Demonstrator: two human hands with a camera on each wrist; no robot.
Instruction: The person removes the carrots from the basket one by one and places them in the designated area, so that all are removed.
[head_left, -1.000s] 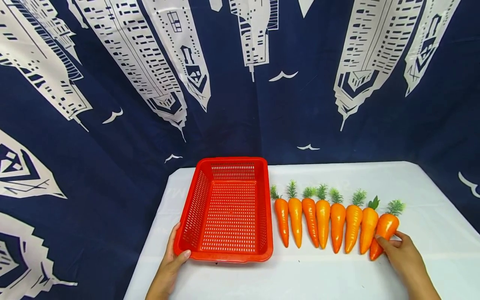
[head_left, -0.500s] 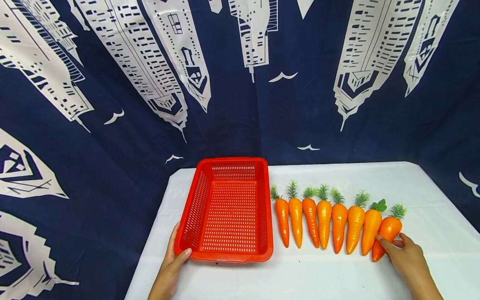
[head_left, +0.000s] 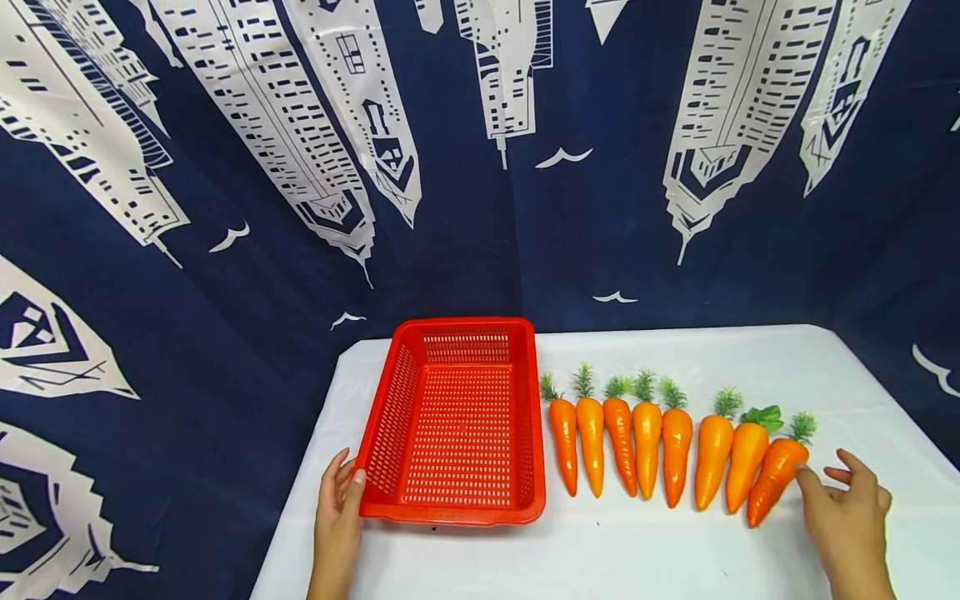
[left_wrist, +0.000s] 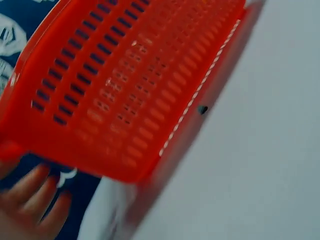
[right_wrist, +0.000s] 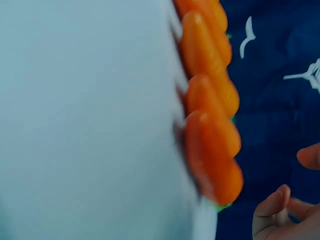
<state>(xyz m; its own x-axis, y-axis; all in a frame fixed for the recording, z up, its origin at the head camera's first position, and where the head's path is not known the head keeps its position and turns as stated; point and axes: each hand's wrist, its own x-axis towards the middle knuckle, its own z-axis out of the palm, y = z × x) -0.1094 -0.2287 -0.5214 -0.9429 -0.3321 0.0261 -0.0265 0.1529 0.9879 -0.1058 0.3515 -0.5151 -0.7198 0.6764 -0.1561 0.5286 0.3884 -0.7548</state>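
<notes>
A red perforated plastic basket (head_left: 457, 433) stands on the white table with nothing inside. My left hand (head_left: 337, 517) is at its near left corner, fingers loosened and the thumb right at the rim. In the left wrist view, the fingers (left_wrist: 54, 215) lie just past the basket's corner. Right of the basket, several orange carrots (head_left: 677, 454) with green tops lie side by side in a row. Beside the rightmost carrot (head_left: 777, 479), which leans to the right, my right hand (head_left: 847, 508) is spread with nothing in its grasp, thumb tip close to the carrot.
The white-covered table (head_left: 637, 558) extends in front of the basket and the carrots. Behind it hangs a dark blue cloth (head_left: 585, 242) printed with white buildings and birds.
My right hand has let go of the rightmost carrot and drawn right. The last few carrots shifted slightly right. My left hand has loosened from the basket's corner and moved slightly left.
</notes>
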